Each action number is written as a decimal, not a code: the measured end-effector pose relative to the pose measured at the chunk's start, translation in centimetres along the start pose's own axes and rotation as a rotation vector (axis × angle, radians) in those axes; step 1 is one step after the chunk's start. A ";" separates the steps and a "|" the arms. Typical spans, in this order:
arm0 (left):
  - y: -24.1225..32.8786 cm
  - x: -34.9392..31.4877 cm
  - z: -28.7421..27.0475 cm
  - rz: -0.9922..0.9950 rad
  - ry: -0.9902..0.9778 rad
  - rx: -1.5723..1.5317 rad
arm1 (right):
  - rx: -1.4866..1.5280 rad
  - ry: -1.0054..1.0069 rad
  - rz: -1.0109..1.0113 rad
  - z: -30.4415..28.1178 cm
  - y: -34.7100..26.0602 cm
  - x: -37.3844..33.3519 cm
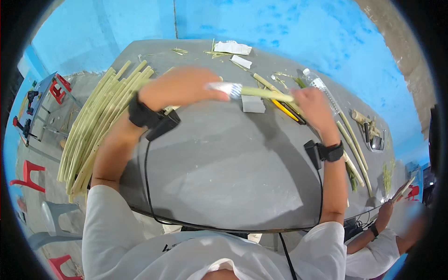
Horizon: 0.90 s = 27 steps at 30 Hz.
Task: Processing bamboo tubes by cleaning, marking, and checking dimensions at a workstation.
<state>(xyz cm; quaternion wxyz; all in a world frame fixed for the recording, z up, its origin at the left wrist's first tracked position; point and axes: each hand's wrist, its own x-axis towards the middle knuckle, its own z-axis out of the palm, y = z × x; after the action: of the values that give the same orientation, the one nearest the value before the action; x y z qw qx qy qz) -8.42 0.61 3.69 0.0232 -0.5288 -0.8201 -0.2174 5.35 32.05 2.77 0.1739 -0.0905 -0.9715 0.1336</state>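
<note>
A pale green bamboo-like stick (259,93) lies level across my front above the grey table. My right hand (315,106) is closed around its right end. My left hand (179,88), smeared by motion, pinches a folded white-and-blue patterned sheet (232,88) around the stick. Whether that sheet is paper or sandpaper I cannot tell. The stick's left end runs behind the left hand. Below the sheet lies a pale square of paper (253,104). Under the right hand are a yellow cutter-like tool (283,110) and dark tools beside it.
A pile of long pale sticks (100,126) covers the grey table's (210,186) left side. At right lie a clear bottle (322,88), more sticks (355,147) and a small tray (376,141). Another person (378,252) works at lower right. Cables hang from my wrist straps.
</note>
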 end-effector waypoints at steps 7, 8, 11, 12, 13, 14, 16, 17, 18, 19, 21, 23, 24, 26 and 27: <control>-1.0 -0.4 -0.3 -0.103 -0.024 0.060 | -0.032 0.032 0.062 -1.0 -0.1 0.1; -0.6 -0.1 0.8 -0.017 0.034 0.141 | -0.013 0.041 -0.015 -0.8 -1.3 -0.4; 1.4 -0.2 -0.6 -0.241 -0.179 -0.009 | 0.113 -0.103 0.019 -1.8 -2.3 -0.1; 1.5 0.0 -1.2 -0.233 -0.192 -0.023 | 0.108 -0.113 0.035 -1.7 -0.6 0.3; 1.1 0.2 -2.3 -0.255 -0.209 -0.027 | 0.094 -0.020 0.056 -1.6 2.1 0.9; 0.5 0.0 -3.0 -0.284 -0.225 -0.027 | 0.086 0.071 0.071 -1.7 4.1 1.3; -0.6 0.1 -2.9 -0.263 -0.139 0.043 | 0.069 0.057 0.155 -3.2 6.3 1.4; -0.7 0.2 -2.9 -0.194 -0.122 0.036 | 0.059 0.047 0.228 -3.4 6.5 1.6; -0.7 0.4 -2.9 -0.123 -0.105 0.029 | 0.061 0.049 0.225 -3.5 6.6 1.6; -0.3 0.1 -2.5 -0.139 -0.107 0.036 | 0.060 0.065 0.126 -3.6 4.1 1.2; 0.9 0.0 -0.9 -0.152 -0.076 0.002 | 0.057 0.081 0.035 -3.6 0.5 -0.1; 1.1 0.3 -0.2 -0.151 -0.124 0.014 | -0.004 0.121 -0.085 -3.2 -1.5 -1.0; 1.1 0.3 -0.1 -0.149 -0.168 0.025 | 0.001 0.120 -0.085 -3.0 -1.0 -0.7; 0.8 0.0 -0.8 -0.172 -0.099 0.001 | 0.086 0.007 0.021 -3.5 1.3 0.0; 0.5 -0.4 -1.2 -0.202 -0.027 -0.024 | 0.088 0.011 0.022 -3.7 2.7 0.3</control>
<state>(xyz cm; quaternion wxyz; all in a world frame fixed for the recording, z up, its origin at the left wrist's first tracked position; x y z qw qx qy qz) -8.04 0.03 4.82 -0.0163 -0.4465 -0.8668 -0.2215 6.77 35.47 5.41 0.1816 -0.0943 -0.9626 0.1774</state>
